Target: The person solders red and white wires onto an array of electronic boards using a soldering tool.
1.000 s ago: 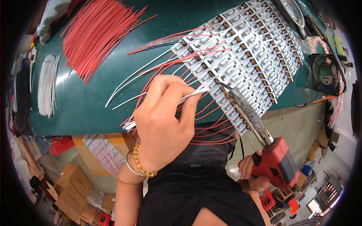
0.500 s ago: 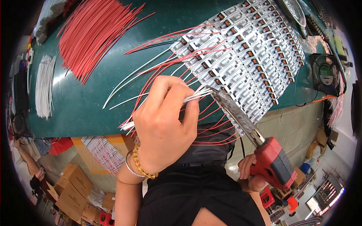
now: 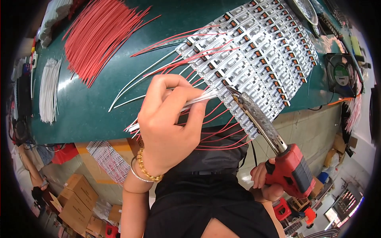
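Observation:
My left hand pinches a small bunch of white wires between thumb and fingers. Their ends point right, at the left edge of a silvery panel of joined circuit boards. Gripped by its red and black handle, a soldering gun is in my right hand. Its dark tip lies over the panel's edge, just right of the white wire ends and a small gap from them. Whether the tip touches a board I cannot tell. Red wires and several white ones run out from the panel's left edge.
On the green table lie a large bundle of red wires and a smaller white bundle. A metal dish stands at the far right, with a black fan nearer. Cardboard boxes stand on the floor at left.
The soldering gun's tip has moved right, away from the white wire ends. My left hand has shifted slightly left, still pinching the wires.

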Action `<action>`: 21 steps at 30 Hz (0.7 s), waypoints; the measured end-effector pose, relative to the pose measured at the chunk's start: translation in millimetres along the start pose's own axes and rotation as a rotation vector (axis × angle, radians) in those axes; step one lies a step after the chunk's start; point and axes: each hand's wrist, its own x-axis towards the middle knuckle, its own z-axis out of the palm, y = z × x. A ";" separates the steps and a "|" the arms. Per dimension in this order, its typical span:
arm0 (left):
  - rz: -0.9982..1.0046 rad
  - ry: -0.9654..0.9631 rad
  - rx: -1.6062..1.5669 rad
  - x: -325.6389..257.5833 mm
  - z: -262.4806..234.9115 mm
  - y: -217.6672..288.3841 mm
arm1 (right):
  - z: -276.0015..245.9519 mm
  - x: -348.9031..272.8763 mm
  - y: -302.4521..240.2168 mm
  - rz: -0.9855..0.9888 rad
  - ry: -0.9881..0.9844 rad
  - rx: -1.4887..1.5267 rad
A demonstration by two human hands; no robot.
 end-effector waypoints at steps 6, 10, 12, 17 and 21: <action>0.031 -0.081 0.039 -6.5 4.0 -0.6 | -7.2 -1.4 5.5 -0.019 0.015 -0.023; 0.032 -0.052 0.051 -1.6 4.1 1.9 | -5.7 -3.3 -0.3 0.007 0.076 -0.088; 0.050 -0.039 0.064 -5.8 6.8 0.2 | -8.6 -4.3 7.0 -0.013 0.037 -0.068; 0.062 -0.011 0.083 -8.0 9.9 -2.8 | -3.2 -2.0 10.0 -0.093 0.043 -0.031; 0.054 -0.012 0.083 -7.2 10.2 -1.3 | -9.2 -3.5 0.4 0.021 0.017 0.000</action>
